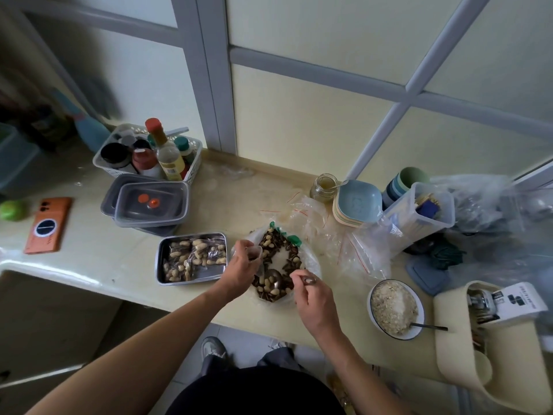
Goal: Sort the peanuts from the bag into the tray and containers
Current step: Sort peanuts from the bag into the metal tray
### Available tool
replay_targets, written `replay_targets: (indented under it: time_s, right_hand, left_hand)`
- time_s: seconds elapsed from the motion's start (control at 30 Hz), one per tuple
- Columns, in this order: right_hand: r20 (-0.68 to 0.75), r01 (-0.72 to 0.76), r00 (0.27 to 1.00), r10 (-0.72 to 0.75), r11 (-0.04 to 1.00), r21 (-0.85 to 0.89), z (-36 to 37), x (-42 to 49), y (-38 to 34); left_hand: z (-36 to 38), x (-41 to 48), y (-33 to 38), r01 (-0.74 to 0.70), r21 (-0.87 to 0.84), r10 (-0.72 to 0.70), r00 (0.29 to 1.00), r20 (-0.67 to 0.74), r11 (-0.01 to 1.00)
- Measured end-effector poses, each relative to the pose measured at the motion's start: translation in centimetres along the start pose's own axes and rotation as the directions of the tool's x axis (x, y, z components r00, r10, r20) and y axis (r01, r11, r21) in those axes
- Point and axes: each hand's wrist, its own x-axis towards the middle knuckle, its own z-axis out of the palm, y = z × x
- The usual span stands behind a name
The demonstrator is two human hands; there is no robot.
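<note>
Two bare forearms reach in from the near edge over the tabletop (119, 250). Left hand (241, 265): fingers curled round the left lip of one open plastic bag (311, 259), gripping it. Right hand (314, 298): fingers pinch the handle of one metal spoon (275, 280), whose bowl is down among peanuts (266, 284) and dark seeds at the bag's near side. Bag lies mid-tabletop, just right of one steel tray (158, 265). Tray holds a heap of peanuts, too many to count. Beyond the tray: two lidded clear boxes (149, 205), stacked. Near right: one bowl of flakes (395, 307) with its own spoon. Left: one orange phone (48, 224).
</note>
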Motion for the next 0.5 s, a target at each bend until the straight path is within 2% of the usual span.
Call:
replay_targets:
  time_s: [0.1,0.17,0.23,0.3,0.37,0.43,0.5]
  right_hand:
    - [-0.028,-0.264,0.962,0.271,0.953,0.148,0.4,-0.4,-0.6]
    - [-0.022,-0.464,0.870,0.492,0.833,0.302,0.7,-0.4,-1.0]
    - [-0.011,-0.582,0.758,0.652,0.684,0.439,0.8,-0.4,-1.1]
    - [0.001,-0.632,0.665,0.746,0.562,0.533,0.7,-0.6,-0.7]
    - [0.001,-0.645,0.605,0.796,0.489,0.587,0.4,-0.7,0.0]
    - [-0.015,-0.640,0.584,0.811,0.472,0.607,-0.2,-0.8,0.6]
    - [-0.051,-0.625,0.596,0.801,0.503,0.597,-1.1,-0.7,0.9]
  left_hand:
    - [0.0,-0.3,0.0,-0.010,0.022,0.009,1.000,0.014,1.000]
    - [-0.2,-0.4,0.0,-0.025,0.046,0.023,0.999,0.039,0.999]
    - [-0.3,-0.5,-0.2,-0.050,0.075,0.046,0.997,0.061,0.996]
    - [-0.4,-0.6,-0.2,-0.060,0.096,0.053,0.996,0.075,0.994]
    - [-0.4,-0.8,0.0,-0.044,0.115,0.036,0.997,0.075,0.992]
    - [-0.3,-0.8,0.1,-0.022,0.115,0.014,0.997,0.071,0.993]
    - [-0.1,-0.8,0.2,0.005,0.109,-0.015,0.996,0.093,0.994]
